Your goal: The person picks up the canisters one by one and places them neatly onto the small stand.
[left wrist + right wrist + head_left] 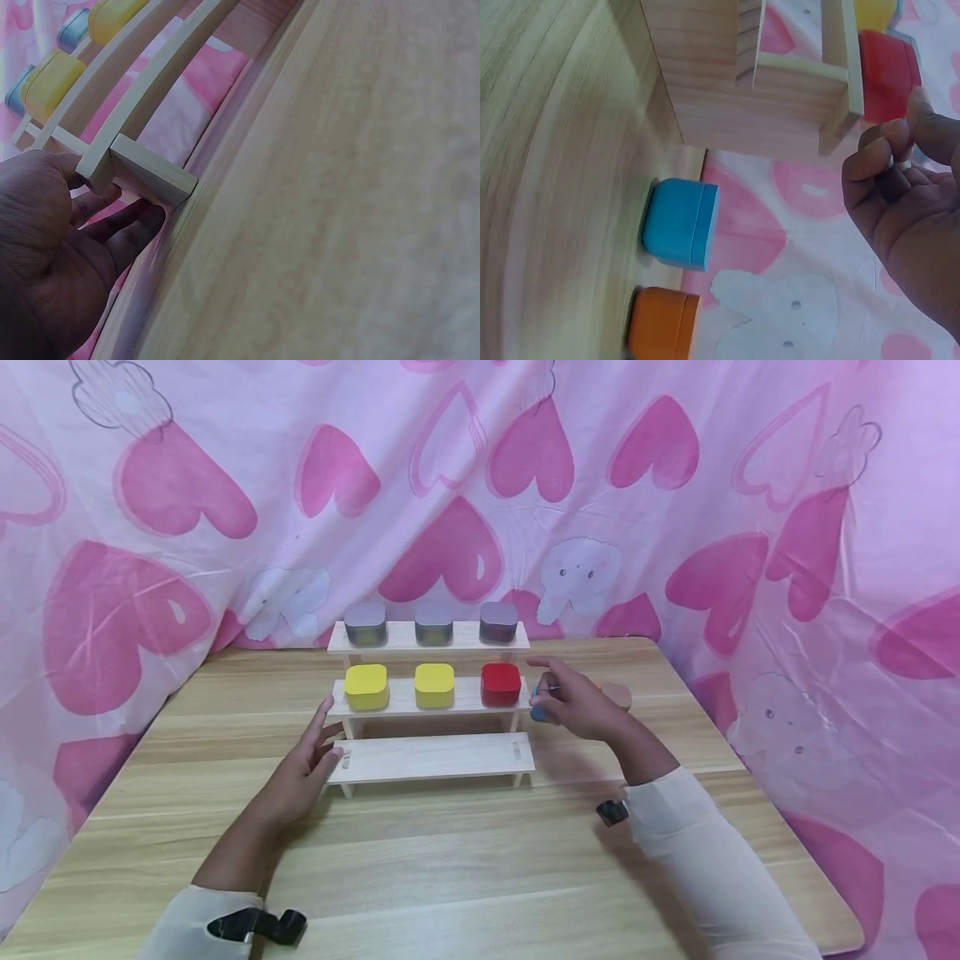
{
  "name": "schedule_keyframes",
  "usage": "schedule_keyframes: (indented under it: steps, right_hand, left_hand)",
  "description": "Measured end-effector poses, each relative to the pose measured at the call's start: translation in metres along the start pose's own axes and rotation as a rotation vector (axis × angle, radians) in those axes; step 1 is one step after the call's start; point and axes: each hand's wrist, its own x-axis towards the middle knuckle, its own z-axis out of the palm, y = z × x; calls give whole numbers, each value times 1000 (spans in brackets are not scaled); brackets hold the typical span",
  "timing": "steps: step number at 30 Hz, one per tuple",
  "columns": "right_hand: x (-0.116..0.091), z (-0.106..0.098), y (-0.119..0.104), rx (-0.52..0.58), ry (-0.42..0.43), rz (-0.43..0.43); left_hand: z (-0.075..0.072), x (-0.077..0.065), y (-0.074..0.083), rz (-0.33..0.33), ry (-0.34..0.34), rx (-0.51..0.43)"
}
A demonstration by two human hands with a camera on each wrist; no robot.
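A three-tier wooden stand (435,758) stands on the table. My left hand (296,777) is at its left end, touching the end of the lowest shelf; in the left wrist view its fingers reach down beside the stand's leg (154,171). On the middle shelf sit two yellow boxes (366,687) and a red box (500,684) at the right end. Just right of the red box is my right hand (573,697), its index finger (924,112) extended towards that box, the others loosely curled. Nothing shows in its grasp; whether the fingertip touches is unclear.
Three grey-topped boxes (433,623) line the top shelf. On the table right of the stand are a blue box (679,223) and an orange box (660,322), mostly behind my right hand in the head view. A pink heart-patterned cloth (442,443) hangs behind.
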Motion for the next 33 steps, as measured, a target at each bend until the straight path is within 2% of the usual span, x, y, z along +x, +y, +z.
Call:
schedule_keyframes:
  steps: [13, 19, 27, 33]
  right_hand:
    - [-18, -18, 36, 242, 199, 56]
    - [-27, -25, 51, 302, 291, 135]
    - [-31, -32, 70, 337, 364, 210]
    - [-31, -35, 94, 430, 384, 204]
  left_hand:
    - [-2, -2, 0, -20, -9, -8]
    - [-2, -1, 0, -9, -2, -10]
    - [-1, -1, -1, -4, 3, -7]
    - [-1, -1, 1, -19, -2, -11]
